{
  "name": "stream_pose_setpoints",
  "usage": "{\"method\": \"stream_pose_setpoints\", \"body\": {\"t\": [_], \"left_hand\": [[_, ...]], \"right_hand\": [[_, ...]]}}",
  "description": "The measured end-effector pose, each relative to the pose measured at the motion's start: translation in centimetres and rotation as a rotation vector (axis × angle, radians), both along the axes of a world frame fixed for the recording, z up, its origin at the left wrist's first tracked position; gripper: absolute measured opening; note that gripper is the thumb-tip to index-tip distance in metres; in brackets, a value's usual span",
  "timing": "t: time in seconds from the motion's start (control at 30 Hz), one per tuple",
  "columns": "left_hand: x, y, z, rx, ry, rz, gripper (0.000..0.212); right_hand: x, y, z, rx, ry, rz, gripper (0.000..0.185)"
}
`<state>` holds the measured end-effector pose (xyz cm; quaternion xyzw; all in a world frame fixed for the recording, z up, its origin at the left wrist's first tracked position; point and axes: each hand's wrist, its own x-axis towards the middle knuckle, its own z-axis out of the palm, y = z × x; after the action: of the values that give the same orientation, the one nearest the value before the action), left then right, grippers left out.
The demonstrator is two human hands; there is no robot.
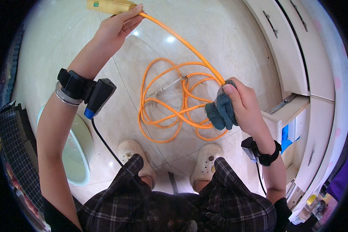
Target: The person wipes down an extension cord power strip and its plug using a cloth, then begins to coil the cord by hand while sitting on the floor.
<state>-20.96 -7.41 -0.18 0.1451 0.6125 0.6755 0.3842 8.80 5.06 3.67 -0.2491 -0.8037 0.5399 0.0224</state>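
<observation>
An orange cable (182,42) stretches between my two hands. At the top left, my left hand (123,24) holds its end beside a yellow block (108,6), perhaps a power strip, cut off by the picture's rim. My right hand (243,101) grips the cable through a folded dark teal cloth (221,111). Below and between the hands, the rest of the orange cable (162,116) lies in loose loops on the tiled floor. Within the loops is a short white cable end (161,90) with a plug.
Pale wooden drawers (287,63) line the right side; an open drawer (293,111) juts out with something blue inside. A light green basin (78,153) stands on the floor at the left, near a dark grid-patterned item (20,145). My clogs (206,162) are just below the loops.
</observation>
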Motion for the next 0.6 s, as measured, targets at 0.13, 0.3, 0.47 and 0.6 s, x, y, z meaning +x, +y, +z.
{"method": "stream_pose_setpoints", "body": {"t": [0.13, 0.3, 0.47, 0.6], "left_hand": [[-1.9, -0.5, -0.9, -0.057, 0.011, -0.043, 0.032], [-2.7, -0.4, -2.0, -0.072, -0.027, -0.026, 0.029], [-0.5, 0.0, -4.0, -0.083, -0.172, -0.046, 0.023], [0.4, 0.4, -5.7, -0.137, -0.302, 0.001, 0.024]], "right_hand": [[-0.4, -0.1, 0.5, -0.032, -0.021, 0.003, 0.03], [-0.6, -0.1, 0.8, -0.002, -0.044, 0.04, 0.03], [0.9, 0.2, -1.1, 0.023, -0.059, 0.006, 0.034], [0.6, 0.0, -1.5, -0.038, -0.011, -0.116, 0.043]]}}
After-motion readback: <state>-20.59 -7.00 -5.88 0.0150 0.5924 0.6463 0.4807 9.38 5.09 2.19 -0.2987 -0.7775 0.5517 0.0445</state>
